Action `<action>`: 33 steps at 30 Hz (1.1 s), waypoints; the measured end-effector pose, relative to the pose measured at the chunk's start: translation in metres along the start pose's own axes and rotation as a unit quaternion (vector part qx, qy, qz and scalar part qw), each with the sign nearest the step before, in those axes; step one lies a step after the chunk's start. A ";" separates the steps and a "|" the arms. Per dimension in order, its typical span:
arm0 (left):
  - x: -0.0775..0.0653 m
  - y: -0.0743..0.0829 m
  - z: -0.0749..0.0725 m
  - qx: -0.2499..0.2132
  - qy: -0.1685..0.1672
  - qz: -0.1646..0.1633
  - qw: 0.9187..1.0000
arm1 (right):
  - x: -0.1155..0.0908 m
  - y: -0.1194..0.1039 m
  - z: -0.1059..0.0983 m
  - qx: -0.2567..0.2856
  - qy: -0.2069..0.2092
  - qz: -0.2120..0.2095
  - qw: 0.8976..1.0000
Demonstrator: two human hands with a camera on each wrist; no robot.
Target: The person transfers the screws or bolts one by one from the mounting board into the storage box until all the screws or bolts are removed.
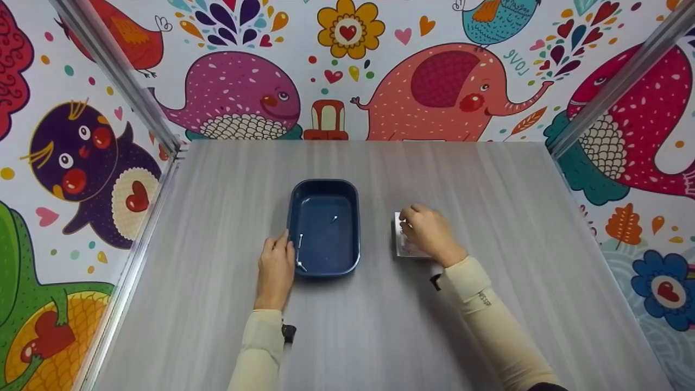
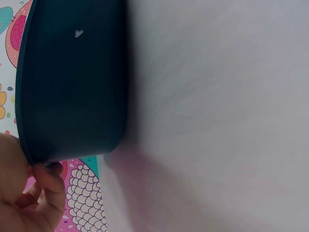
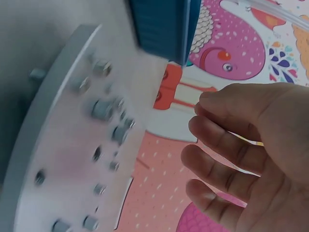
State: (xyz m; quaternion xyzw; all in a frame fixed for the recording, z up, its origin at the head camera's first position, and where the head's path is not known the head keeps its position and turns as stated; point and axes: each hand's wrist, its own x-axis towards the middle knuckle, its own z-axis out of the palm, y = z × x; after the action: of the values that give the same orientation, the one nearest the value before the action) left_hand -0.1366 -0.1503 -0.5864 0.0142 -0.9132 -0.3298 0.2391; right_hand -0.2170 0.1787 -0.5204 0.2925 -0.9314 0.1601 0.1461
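A dark blue rectangular tray (image 1: 326, 250) lies on the table, with a few small shiny screw-like pieces (image 1: 300, 242) on its floor. My left hand (image 1: 275, 271) pinches the tray's left rim; in the left wrist view its thumb and fingers meet at the edge. To the right of the tray is a pale block (image 1: 403, 251), partly covered by my right hand (image 1: 431, 233). In the right wrist view, several metal screws or bolts (image 3: 102, 109) of different sizes stand in its top. My right fingers are loosely bent just off the block, with nothing visible between them.
The grey wood-grain table (image 1: 217, 217) carries the tray and block. Metal frame posts (image 1: 125, 92) rise at its back corners, and printed cartoon panels (image 1: 244, 98) wall the back and sides. A dark wrist strap piece (image 1: 289, 332) hangs by the left cuff.
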 end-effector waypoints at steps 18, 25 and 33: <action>0.000 0.002 0.000 -0.002 0.000 -0.009 1.000 | -0.015 0.012 0.025 -0.025 -0.027 0.047 0.998; 0.001 0.002 -0.001 -0.003 -0.005 -0.015 1.000 | -0.015 0.012 0.031 -0.036 -0.015 0.036 0.999; 0.000 0.002 -0.001 -0.005 -0.009 -0.015 1.000 | -0.014 0.013 0.029 -0.042 -0.003 0.019 0.999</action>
State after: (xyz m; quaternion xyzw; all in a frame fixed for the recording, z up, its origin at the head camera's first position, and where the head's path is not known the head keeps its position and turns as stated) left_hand -0.1358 -0.1498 -0.5844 0.0240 -0.9132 -0.3385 0.2257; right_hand -0.2187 0.1842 -0.5549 0.2689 -0.9431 0.1230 0.1522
